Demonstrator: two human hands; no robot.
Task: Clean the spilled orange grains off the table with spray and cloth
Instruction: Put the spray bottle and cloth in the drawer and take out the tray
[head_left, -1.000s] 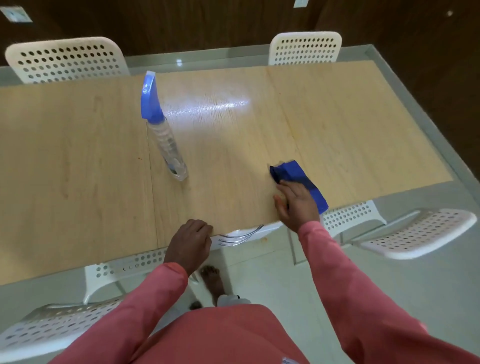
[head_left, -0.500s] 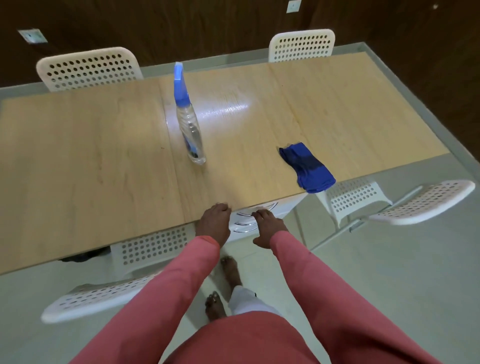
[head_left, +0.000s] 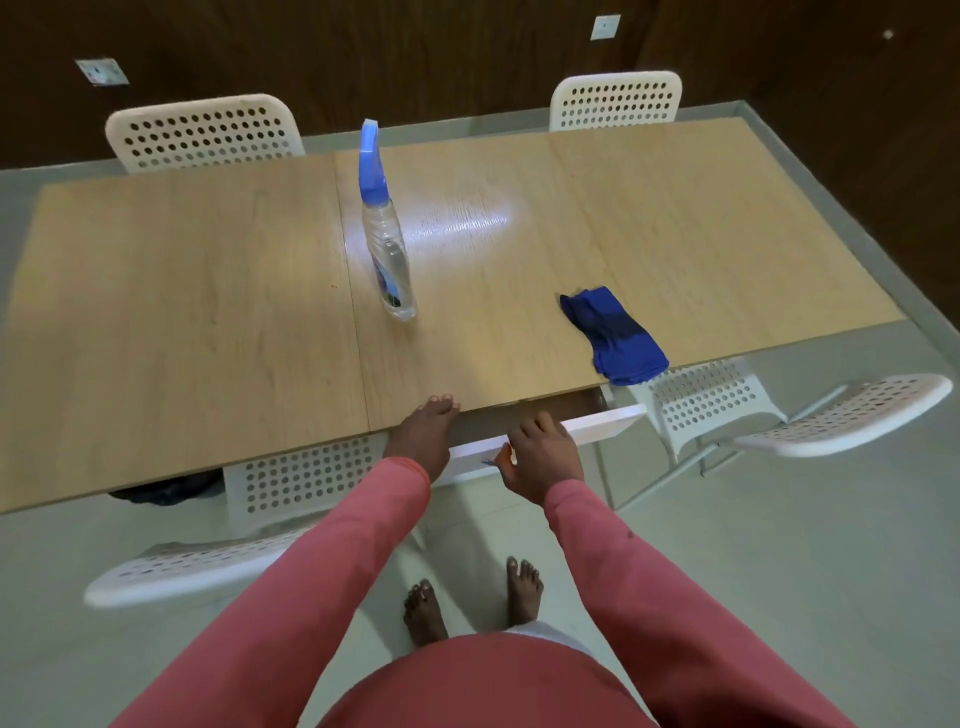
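A clear spray bottle (head_left: 388, 260) with a blue trigger head stands upright mid-table. A crumpled blue cloth (head_left: 613, 335) lies at the table's near edge, its end hanging slightly over. My left hand (head_left: 423, 434) rests flat on the near edge of the wooden table (head_left: 182, 322), holding nothing. My right hand (head_left: 543, 449) grips the white front of a drawer (head_left: 602, 418) pulled a little out from under the table. A small orange bit shows by my thumb. I cannot make out orange grains on the tabletop.
White perforated chairs stand around the table: two at the far side (head_left: 205, 132) (head_left: 615, 98), one tucked under the near edge (head_left: 301, 478), one at the right (head_left: 717, 400). Two more seats (head_left: 192, 566) (head_left: 852, 413) jut out near my legs. My bare feet (head_left: 470, 605) are on the grey floor.
My right hand let go of the blue cloth and came down to the drawer front. My left hand stayed at the table edge. I stepped back, so the table looks farther away.
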